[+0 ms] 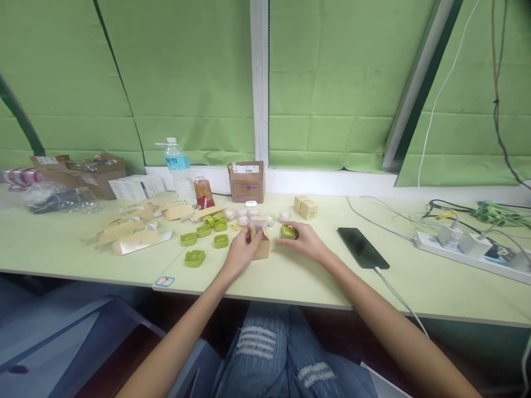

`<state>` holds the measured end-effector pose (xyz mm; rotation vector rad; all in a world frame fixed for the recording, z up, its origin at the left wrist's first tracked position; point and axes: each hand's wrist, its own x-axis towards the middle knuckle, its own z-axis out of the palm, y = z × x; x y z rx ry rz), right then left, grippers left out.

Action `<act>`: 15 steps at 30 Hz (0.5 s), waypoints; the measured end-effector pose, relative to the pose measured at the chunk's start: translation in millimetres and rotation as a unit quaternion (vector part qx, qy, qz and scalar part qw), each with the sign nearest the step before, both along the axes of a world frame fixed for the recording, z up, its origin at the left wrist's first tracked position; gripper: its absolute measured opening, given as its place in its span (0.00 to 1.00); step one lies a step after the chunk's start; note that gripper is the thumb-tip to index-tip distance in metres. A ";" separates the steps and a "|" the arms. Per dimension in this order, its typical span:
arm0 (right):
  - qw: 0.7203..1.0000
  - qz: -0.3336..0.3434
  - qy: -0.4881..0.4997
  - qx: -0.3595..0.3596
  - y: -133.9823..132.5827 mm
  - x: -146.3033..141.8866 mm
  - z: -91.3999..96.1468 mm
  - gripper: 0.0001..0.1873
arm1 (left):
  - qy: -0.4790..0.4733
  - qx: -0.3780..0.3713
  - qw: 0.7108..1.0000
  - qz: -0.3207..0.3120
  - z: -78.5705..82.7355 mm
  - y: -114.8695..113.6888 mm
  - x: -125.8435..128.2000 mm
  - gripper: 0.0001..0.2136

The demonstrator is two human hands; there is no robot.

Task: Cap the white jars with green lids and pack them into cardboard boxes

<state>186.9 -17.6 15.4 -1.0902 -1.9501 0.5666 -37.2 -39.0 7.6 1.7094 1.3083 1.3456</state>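
Observation:
My left hand (244, 246) is closed on the side of a small brown cardboard box (261, 251), which stands on the table with its top flap up. To its right, my right hand (307, 241) grips a small rounded green piece (287, 232) between thumb and fingers, apart from the box. Several small green square dishes (194, 257) lie left of my left hand. Behind the box are several clear cups with pale contents (270, 219), partly hidden by my left hand and the flap. Two closed small boxes (306, 208) sit together beyond my right hand.
Flattened box blanks (141, 241) are heaped at the left, near a water bottle (177, 166) and an orange drink bottle (203, 190). A larger carton (246, 182) stands at the back. On the right lie a cabled phone (362, 247) and a power strip (477, 255).

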 end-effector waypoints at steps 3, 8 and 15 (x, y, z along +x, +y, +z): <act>0.972 0.101 0.212 -0.020 -11.2 -13.9 11.8 0.27 | 0.017 0.010 1.000 0.003 0.8 -3.9 3.8 0.22; 0.954 0.151 0.256 0.041 -28.0 -40.9 21.3 0.26 | 0.056 0.021 0.998 -0.018 1.4 -7.0 8.2 0.26; 0.977 0.072 0.158 0.125 -20.6 -35.4 15.8 0.26 | 0.069 0.018 0.997 -0.007 1.0 -8.0 10.3 0.25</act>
